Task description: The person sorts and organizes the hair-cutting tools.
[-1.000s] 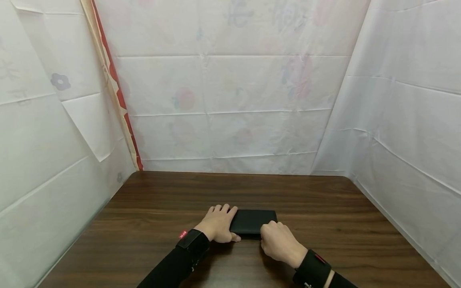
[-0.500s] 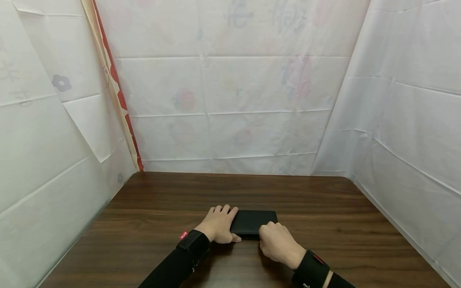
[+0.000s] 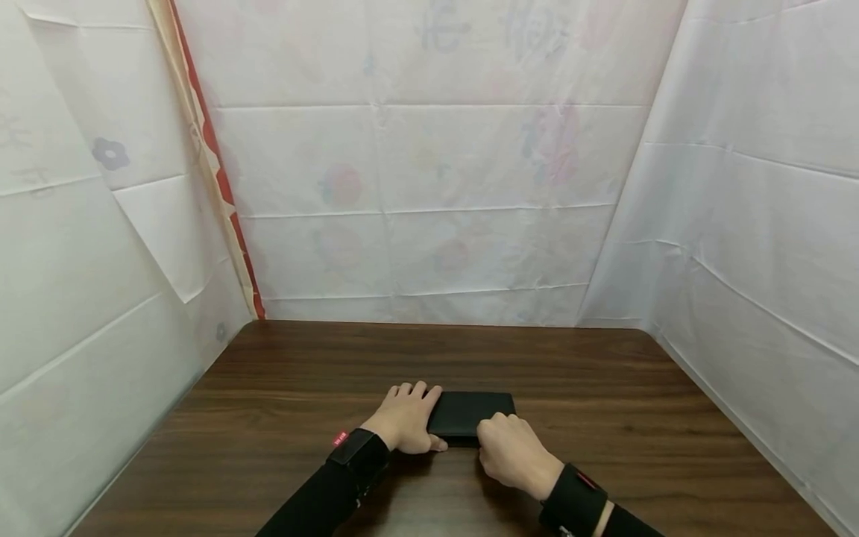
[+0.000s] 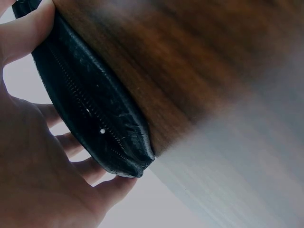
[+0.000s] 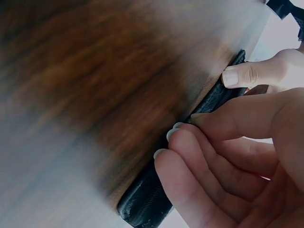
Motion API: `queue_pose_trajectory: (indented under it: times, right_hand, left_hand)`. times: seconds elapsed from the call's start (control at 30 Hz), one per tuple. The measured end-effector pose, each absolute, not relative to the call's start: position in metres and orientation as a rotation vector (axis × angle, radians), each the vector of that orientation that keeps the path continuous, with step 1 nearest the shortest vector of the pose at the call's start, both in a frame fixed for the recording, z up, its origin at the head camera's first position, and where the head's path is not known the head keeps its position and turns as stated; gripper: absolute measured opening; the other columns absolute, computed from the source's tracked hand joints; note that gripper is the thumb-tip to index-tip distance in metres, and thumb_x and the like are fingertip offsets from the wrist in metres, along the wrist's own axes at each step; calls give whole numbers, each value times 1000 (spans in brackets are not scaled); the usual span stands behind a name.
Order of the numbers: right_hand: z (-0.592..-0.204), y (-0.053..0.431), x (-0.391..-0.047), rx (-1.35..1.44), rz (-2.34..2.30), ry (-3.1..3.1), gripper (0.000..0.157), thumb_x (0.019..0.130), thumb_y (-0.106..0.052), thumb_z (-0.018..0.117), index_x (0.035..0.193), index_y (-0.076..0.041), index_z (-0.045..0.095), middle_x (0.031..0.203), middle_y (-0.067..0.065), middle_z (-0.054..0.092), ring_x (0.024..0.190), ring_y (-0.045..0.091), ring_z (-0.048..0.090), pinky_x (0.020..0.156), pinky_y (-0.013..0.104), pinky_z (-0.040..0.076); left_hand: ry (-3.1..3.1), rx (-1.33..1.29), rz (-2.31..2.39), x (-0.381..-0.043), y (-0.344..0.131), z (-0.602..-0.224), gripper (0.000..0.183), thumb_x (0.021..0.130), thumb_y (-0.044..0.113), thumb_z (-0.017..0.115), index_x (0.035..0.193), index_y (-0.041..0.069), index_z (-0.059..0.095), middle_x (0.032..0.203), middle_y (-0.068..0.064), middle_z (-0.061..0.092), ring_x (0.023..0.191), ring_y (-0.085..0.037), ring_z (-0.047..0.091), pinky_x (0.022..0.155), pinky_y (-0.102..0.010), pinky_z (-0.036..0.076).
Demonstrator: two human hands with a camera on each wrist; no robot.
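A black leather zip wallet [image 3: 465, 412] lies flat on the table with its zipped edge facing me. My left hand [image 3: 406, 421] holds its left end, fingers spread over the top and thumb along the near edge. At that end the zip [image 4: 102, 124] shows parted teeth with a narrow dark gap and a small white spot inside. Against the near edge, right of the middle, my right hand [image 3: 513, 451] pinches at the zip with thumb and curled fingers. The zip's pull is hidden in that pinch. Right of this hand, the zip teeth [image 5: 153, 197] run close together.
The dark wood-grain table [image 3: 302, 373] spreads around both hands. White printed sheeting [image 3: 429, 246] hangs behind it and down both sides. A red-and-cream trim [image 3: 224, 190] runs down the back left corner. Black bands [image 3: 573, 498] wrap both wrists.
My right hand has slid a short way left along the wallet's near edge. The left hand and the wallet stay where they were.
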State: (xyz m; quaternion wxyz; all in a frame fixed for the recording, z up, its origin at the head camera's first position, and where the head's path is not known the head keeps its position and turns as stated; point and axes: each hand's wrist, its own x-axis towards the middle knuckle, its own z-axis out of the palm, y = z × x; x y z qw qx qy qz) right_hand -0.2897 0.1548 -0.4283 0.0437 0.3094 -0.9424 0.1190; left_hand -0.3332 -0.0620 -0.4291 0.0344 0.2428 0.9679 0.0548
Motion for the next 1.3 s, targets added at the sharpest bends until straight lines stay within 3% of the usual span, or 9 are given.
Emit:
queue_pose_trajectory:
  times: [0.33, 0.6, 0.8, 1.13, 1.3]
  right_hand:
    - [-430, 150, -290, 957, 343, -2863, 42, 90, 3, 64, 58, -19, 46, 53, -8, 25, 41, 4, 27, 41, 19, 21]
    - [-427, 142, -290, 956, 341, -2877, 23, 90, 1, 66, 70, -11, 65, 56, -5, 43, 46, 5, 38, 45, 21, 35]
    - [-426, 139, -291, 954, 313, -2884, 10, 89, 0, 67, 82, -4, 73, 61, -1, 50, 48, 6, 41, 49, 23, 39]
    - [-424, 138, -291, 952, 317, -2896, 10, 90, -1, 67, 82, -4, 73, 60, -3, 47, 48, 7, 41, 47, 23, 38]
    - [-426, 138, -292, 945, 361, -2892, 21, 90, 1, 65, 72, -10, 67, 53, -5, 39, 43, 5, 35, 43, 20, 31]
  left_hand:
    - [2965, 754, 175, -334, -62, -430, 90, 86, 60, 73, 155, 13, 41, 151, -16, 45, 136, -40, 43, 113, -56, 33]
    - [2971, 755, 167, -335, -62, -431, 90, 86, 61, 73, 155, 14, 41, 150, -15, 46, 136, -39, 44, 113, -56, 33]
    - [2965, 747, 168, -335, -61, -430, 90, 86, 61, 73, 155, 14, 41, 150, -16, 46, 135, -40, 44, 113, -56, 33]
    - [2958, 738, 164, -335, -61, -430, 90, 86, 62, 72, 156, 14, 40, 152, -16, 44, 137, -40, 42, 114, -56, 32]
    - [2962, 745, 171, -335, -62, -430, 90, 86, 61, 73, 155, 14, 41, 150, -16, 45, 137, -40, 43, 114, -56, 32]
